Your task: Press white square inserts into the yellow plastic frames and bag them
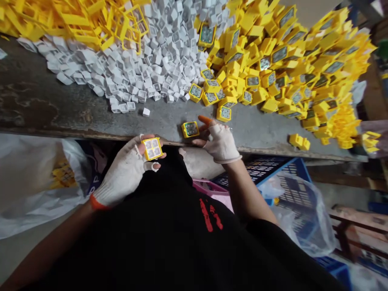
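Observation:
My left hand (129,165), in a white fingerless glove with an orange cuff, holds a small yellow frame fitted with white square caps (152,148) just off the table edge. Its fingers are closed round the frame's sides. My right hand (220,139), also gloved, has an orange cover on one finger. Thumb and finger are apart, with no object visible between them. Just left of them, a yellow housing with a grey-green inside (190,129) lies on the table, apart from the fingertips. A single white cap (146,112) sits on the metal surface between the hands and the pile.
Across the worktable (75,109) spread heaps of yellow frames (81,22), white caps (169,48) and yellow housings (260,48). A pair of yellow pieces (299,142) lies near the right edge. Below stand a blue crate (300,173) and a white plastic bag (30,182).

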Demonstrator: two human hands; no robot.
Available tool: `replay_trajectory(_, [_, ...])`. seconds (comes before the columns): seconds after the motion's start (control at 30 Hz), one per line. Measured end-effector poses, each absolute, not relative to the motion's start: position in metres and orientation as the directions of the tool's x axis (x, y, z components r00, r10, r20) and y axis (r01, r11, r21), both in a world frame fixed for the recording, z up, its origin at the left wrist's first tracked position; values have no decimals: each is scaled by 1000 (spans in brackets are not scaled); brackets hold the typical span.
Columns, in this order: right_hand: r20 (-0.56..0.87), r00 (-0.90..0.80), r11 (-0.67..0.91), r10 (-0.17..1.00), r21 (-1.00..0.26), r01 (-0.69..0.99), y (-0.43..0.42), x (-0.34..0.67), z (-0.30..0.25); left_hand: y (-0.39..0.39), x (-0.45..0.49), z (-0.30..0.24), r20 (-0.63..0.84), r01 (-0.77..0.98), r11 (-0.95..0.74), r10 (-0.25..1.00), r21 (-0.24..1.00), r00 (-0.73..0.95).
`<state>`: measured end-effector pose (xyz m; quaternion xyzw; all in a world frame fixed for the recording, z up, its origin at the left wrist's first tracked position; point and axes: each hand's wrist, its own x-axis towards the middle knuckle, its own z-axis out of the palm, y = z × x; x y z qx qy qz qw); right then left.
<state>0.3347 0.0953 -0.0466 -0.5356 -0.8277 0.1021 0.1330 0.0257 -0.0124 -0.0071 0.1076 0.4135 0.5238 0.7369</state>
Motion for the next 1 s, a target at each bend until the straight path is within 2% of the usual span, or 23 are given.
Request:
replay_trajectory(0.1, [123,-528,540,840,-284,792,102,340,-31,-14,24,-15,-473,-700,418,872,579,129])
replay_trajectory(0.17, [82,-616,609,784,-297,736,110,335,-25,-15,23,-20,-457,-716,408,879,566,139])
replay_trajectory(0.27, [-11,-651,579,759,-445,683,125,323,-18,-18,21,-24,-446,-731,389,886,561,129])
replay_trajectory(0.37, [-146,-609,417,780,-605,679,147,312,-7,-21,19,-23,-454,-731,387,883,561,120])
replay_trajectory(0.47, [-257,-557,329,790,-589,738,172,300,0,-21,19,-21,-463,-735,385,880,558,110])
replay_trajectory(0.6, [-165,-327,223,930,-454,862,188,290,-6,-21,21,-20,-474,-718,405,872,566,119])
replay_trajectory(0.73, [-141,-258,160,956,-486,859,175,309,-10,-21,21,-24,-487,-722,393,869,570,88])
replay_trajectory(0.8, [-74,-352,273,933,-490,828,169,322,-6,-20,20,-27,-495,-705,399,865,586,79])
replay_trajectory(0.9, [17,-639,605,769,-343,718,168,330,1,-17,22,-30,-502,-664,420,862,618,79])
replay_trajectory(1.0, [-90,-778,749,621,-222,624,171,319,4,-17,27,-28,-507,-656,420,860,627,67])
